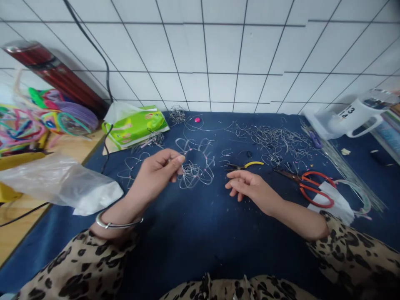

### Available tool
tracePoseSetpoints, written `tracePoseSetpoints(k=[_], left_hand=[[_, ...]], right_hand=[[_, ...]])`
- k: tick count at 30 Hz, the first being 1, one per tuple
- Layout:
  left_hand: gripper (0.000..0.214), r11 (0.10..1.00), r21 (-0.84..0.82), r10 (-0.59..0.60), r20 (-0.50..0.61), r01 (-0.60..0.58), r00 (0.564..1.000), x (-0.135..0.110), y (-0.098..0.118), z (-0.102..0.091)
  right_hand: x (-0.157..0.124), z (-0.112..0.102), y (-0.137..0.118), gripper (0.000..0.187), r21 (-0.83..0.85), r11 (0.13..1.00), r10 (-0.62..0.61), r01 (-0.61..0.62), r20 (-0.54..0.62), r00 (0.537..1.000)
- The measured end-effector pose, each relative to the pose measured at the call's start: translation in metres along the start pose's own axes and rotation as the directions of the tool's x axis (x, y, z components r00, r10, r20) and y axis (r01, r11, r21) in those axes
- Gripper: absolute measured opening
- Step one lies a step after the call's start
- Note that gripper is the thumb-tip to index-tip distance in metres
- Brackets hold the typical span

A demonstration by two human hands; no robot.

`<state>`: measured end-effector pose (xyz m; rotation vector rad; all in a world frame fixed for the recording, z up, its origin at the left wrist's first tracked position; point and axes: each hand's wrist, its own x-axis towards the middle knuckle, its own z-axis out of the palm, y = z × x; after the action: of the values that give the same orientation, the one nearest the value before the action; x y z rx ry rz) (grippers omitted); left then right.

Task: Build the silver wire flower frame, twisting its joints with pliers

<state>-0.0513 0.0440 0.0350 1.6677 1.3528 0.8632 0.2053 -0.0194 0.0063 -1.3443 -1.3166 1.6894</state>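
My left hand (158, 168) pinches the left side of a flower-shaped wire ring (206, 160), which has looped petals and small pink wraps. A small bundle of bent wires (191, 170) shows through its lower part. My right hand (246, 186) hovers over the blue cloth with fingers loosely curved and apart, and I see nothing in it. Just above its fingertips lie pliers with a yellow handle (253, 163). Another looped wire ring (130, 171) is partly hidden behind my left hand.
Loose cut wires (278, 139) lie tangled at the back right, near red-handled scissors (317, 196) and a white mug (359, 114). A green tissue pack (137, 125), plastic bag (59, 179) and red thermos (59, 73) are on the left. A tiled wall (221, 50) rises behind.
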Motion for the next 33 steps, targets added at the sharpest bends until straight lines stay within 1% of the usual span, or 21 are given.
tracePoseSetpoints(k=[2, 4, 6, 7, 8, 9, 11, 13, 14, 16, 20, 27, 30, 33], left_hand=[[0.021, 0.999, -0.043, -0.016, 0.085, 0.02, 0.996, -0.004, 0.002, 0.007], [0.022, 0.998, -0.059, -0.019, 0.171, 0.03, 0.985, -0.008, 0.003, 0.015], [0.021, 0.998, -0.063, -0.012, 0.243, 0.029, 0.97, -0.012, 0.004, 0.021], [0.021, 0.998, -0.065, -0.007, 0.273, 0.025, 0.962, -0.014, 0.004, 0.023], [0.021, 0.998, -0.065, 0.001, 0.297, 0.019, 0.955, -0.016, 0.004, 0.024], [0.021, 0.998, -0.067, 0.008, 0.313, 0.014, 0.95, -0.017, 0.004, 0.025], [0.021, 0.997, -0.075, 0.018, 0.323, 0.007, 0.946, -0.017, 0.002, 0.025], [0.022, 0.996, -0.092, 0.011, 0.315, 0.019, 0.949, -0.016, 0.0, 0.025], [0.022, 0.994, -0.107, 0.001, 0.307, 0.033, 0.952, -0.015, -0.002, 0.025], [0.022, 0.986, -0.149, -0.028, 0.287, 0.074, 0.958, -0.014, -0.004, 0.026], [0.023, 0.955, -0.261, -0.074, 0.253, 0.141, 0.965, -0.012, -0.009, 0.03], [0.024, 0.876, -0.442, -0.089, 0.248, 0.194, 0.965, -0.013, -0.015, 0.037], [0.023, 0.849, -0.483, -0.084, 0.273, 0.212, 0.958, -0.014, -0.014, 0.037], [0.024, 0.857, -0.464, -0.099, 0.275, 0.222, 0.956, -0.014, -0.013, 0.036]], right_hand=[[0.001, 0.004, -0.002, 0.062, -0.04, 0.999, -0.008, 0.008, -0.006, 1.0], [0.004, 0.009, -0.002, 0.084, -0.07, 0.997, -0.043, 0.043, -0.001, 0.999], [0.007, 0.014, -0.001, 0.095, -0.083, 0.994, -0.068, 0.068, 0.001, 0.998], [0.009, 0.017, -0.002, 0.097, -0.078, 0.995, -0.068, 0.067, -0.002, 0.998], [0.011, 0.019, -0.002, 0.096, -0.063, 0.996, -0.058, 0.058, -0.004, 0.998], [0.013, 0.02, -0.003, 0.09, -0.039, 0.998, -0.043, 0.043, -0.008, 0.999], [0.015, 0.021, -0.005, 0.07, 0.025, 1.0, -0.015, 0.015, -0.008, 1.0], [0.016, 0.02, -0.006, 0.049, 0.091, 0.996, -0.004, 0.004, 0.003, 1.0], [0.016, 0.019, -0.005, 0.042, 0.122, 0.993, -0.004, 0.003, 0.012, 1.0], [0.016, 0.017, -0.002, 0.034, 0.179, 0.984, -0.006, 0.001, 0.028, 1.0], [0.017, 0.012, 0.003, 0.029, 0.243, 0.97, -0.018, 0.013, 0.021, 1.0], [0.019, 0.011, 0.006, 0.03, 0.297, 0.955, -0.016, 0.012, 0.01, 1.0], [0.019, 0.01, 0.007, 0.029, 0.288, 0.958, -0.018, 0.011, 0.024, 1.0], [0.018, 0.009, 0.003, 0.027, 0.225, 0.974, -0.026, 0.02, 0.027, 0.999]])
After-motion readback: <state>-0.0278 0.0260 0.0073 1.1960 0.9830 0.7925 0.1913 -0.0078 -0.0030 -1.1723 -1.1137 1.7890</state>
